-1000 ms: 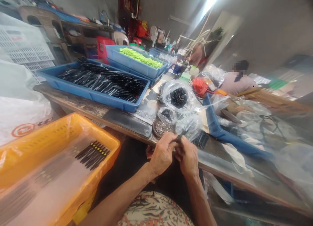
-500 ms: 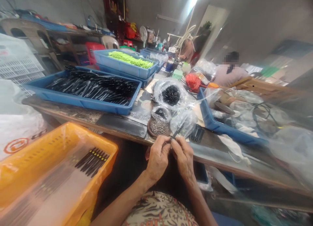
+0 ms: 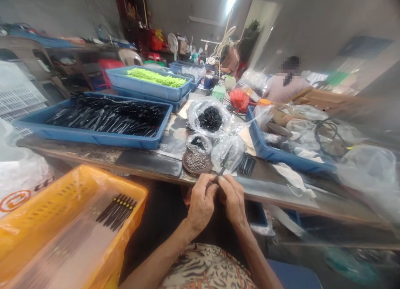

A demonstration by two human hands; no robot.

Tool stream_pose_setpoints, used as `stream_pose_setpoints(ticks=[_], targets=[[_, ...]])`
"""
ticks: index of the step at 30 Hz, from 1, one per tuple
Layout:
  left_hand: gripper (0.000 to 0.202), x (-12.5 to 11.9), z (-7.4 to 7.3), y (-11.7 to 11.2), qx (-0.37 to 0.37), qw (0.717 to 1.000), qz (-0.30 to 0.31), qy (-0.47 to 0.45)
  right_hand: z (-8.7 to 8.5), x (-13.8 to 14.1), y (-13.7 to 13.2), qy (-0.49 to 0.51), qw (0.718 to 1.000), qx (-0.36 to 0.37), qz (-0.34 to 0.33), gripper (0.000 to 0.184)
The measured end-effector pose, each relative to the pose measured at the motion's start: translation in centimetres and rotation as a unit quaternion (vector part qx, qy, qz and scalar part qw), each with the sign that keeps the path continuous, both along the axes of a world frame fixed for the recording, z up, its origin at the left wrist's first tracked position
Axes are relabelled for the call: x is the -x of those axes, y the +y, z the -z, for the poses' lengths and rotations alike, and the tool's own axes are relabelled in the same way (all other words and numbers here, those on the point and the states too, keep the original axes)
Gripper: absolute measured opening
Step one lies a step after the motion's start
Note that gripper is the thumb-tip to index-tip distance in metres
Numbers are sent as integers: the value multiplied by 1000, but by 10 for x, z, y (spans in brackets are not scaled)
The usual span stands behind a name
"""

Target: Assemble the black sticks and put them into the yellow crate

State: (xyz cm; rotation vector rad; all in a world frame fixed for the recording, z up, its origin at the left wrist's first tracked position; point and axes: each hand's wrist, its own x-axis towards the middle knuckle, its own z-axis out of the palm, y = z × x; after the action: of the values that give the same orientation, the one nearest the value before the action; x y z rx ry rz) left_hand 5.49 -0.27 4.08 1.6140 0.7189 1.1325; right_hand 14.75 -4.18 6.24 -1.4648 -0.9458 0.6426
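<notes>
Hands close together just above the bench [image 3: 93, 153] edge: the left hand [image 3: 201, 203] and right hand [image 3: 233, 199] curl inward, fingertips meeting to pinch a slim dark implement [image 3: 223, 166]. Its narrow shaft rises from the grip, tilted forward against a crinkled clear bag [image 3: 228, 153]; its lower end is hidden by the fingers.

Directly ahead of the left hand, a round brown dish [image 3: 196, 168] carries a heap of tiny metal pieces. Behind the dish sits a small clear bag [image 3: 199, 143] of black pieces, then a larger, puffed bag [image 3: 200, 116] around a dark, bristling mass. Just right of the hands lies a compact bundle of black strips [image 3: 246, 164], beside a shallow blue tray [image 3: 262, 149] heaped with glossy plastic. Ahead and left of the hands, a long blue tray [image 3: 93, 141] holds black-handled implements with metal ends; beyond it, another blue tray [image 3: 146, 89] holds bright green pieces. Left of the hands, an orange crate [image 3: 125, 185] lined with translucent plastic holds black rods with yellow tips [image 3: 117, 212]. Well ahead, a co-worker [image 3: 286, 85] in a pale top sits along the bench.
</notes>
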Motion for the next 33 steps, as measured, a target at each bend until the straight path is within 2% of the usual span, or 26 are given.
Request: stream_pose_setpoints(ticks=[7, 13, 21, 26, 29, 33], targets=[[14, -3, 3, 0, 6, 1000, 14, 3, 4, -2, 1, 157, 987, -3, -25, 28], [14, -3, 2, 0, -3, 1000, 12, 3, 11, -4, 2, 209, 977, -12, -48, 30], [17, -4, 8, -1, 36, 999, 8, 13, 12, -3, 4, 190, 981, 12, -29, 32], [15, -4, 6, -3, 53, 999, 7, 8, 10, -4, 4, 106, 994, 2, -5, 35], [15, -3, 4, -3, 110, 993, 25, -24, 7, -2, 2, 73, 997, 5, -10, 35], [18, -1, 1, 0, 212, 970, 67, -96, 1, 2, -1, 37, 998, 16, -38, 30]])
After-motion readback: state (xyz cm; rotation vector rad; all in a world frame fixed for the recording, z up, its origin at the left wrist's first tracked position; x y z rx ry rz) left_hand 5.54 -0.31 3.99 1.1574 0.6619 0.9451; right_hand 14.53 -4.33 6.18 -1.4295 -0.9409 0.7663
